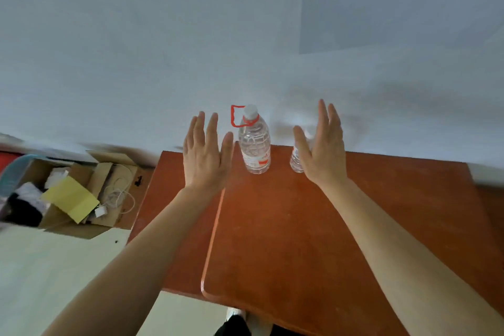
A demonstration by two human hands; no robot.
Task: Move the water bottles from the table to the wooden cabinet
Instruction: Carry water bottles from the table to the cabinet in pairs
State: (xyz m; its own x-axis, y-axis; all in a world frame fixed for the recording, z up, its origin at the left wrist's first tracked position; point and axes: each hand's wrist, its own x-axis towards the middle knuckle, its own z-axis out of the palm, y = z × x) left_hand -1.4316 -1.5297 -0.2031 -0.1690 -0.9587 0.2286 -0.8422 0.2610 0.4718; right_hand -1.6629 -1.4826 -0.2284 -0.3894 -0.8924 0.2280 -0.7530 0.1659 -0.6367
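Your forearms reach out over the reddish worktop [286,226], which stands against a white wall [136,49]. Both bottles stand upright at its far edge: a big bottle [255,147] between your hands, a small bottle [296,158] partly behind your right hand [321,150]. Your left hand [204,155] and right are spread flat, each grip empty.

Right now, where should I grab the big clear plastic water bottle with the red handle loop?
Probably wrap the left hand around the big clear plastic water bottle at mid-body, coming from its left. It stands upright, that side is open, and the hand is already beside it.
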